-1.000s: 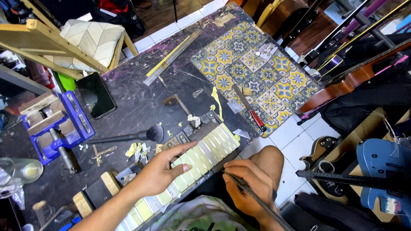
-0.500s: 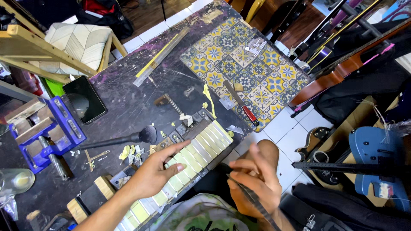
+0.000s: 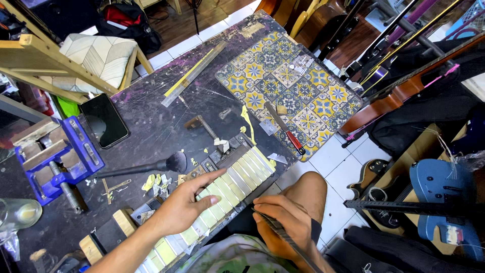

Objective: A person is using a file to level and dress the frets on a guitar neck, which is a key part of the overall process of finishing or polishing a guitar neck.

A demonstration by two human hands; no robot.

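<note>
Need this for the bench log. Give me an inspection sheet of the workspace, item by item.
Surface: dark, scratched workbench with a yellow and blue patterned mat at its far end.
Job's things: guitar neck with taped fretboard lies along the near edge; slim dark tool in hand.
Clutter: phone, blue vise, black brush, metal ruler, red-handled tool, tape scraps, wood blocks.
Grippers: left hand rests flat on the fretboard; right hand grips the slim tool beside the neck.
Cables: nothing seen.
Surroundings: blue electric guitar and other guitars at right, cushioned wooden chair at far left, tiled floor.
</note>
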